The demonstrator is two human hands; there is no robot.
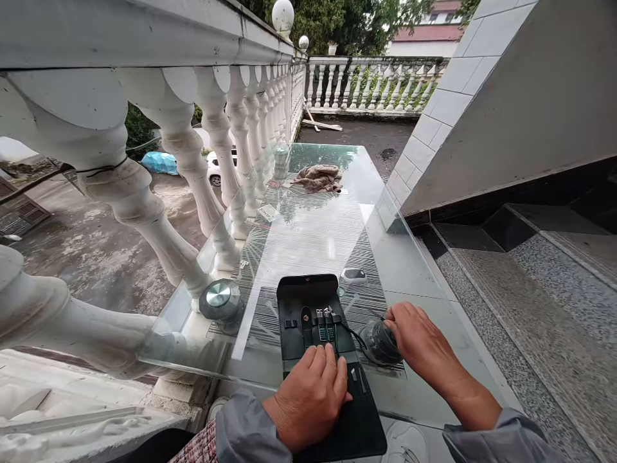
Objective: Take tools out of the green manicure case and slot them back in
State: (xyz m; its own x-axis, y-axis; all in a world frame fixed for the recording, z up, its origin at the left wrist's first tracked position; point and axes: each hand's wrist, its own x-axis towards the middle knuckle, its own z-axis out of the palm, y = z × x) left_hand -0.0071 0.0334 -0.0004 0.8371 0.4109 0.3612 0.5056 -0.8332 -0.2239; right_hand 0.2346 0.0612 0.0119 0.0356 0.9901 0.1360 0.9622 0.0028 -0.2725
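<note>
A black manicure case (347,431) lies unfolded on the glass table, its top flap pointing away from me. Nail clippers (326,326) and a black snap-closed sheath (306,326) sit in its loops; small metal tools show lower down. My left hand (311,392) lies over the middle of the case, fingers side by side and slightly bent, covering part of the contents. To the right, my right hand (419,337) is closed in a pinch above a round glass table support. A thin dark cord (354,334) runs from the case towards it; what the fingertips hold is hidden.
The glass tabletop (419,276) carries a crumpled brown cloth (318,178) at the far end and a grey-white oval object (354,274) beyond the case. Another round support (222,302) stands left. A white balustrade (193,161) borders the left, stone steps (530,289) the right.
</note>
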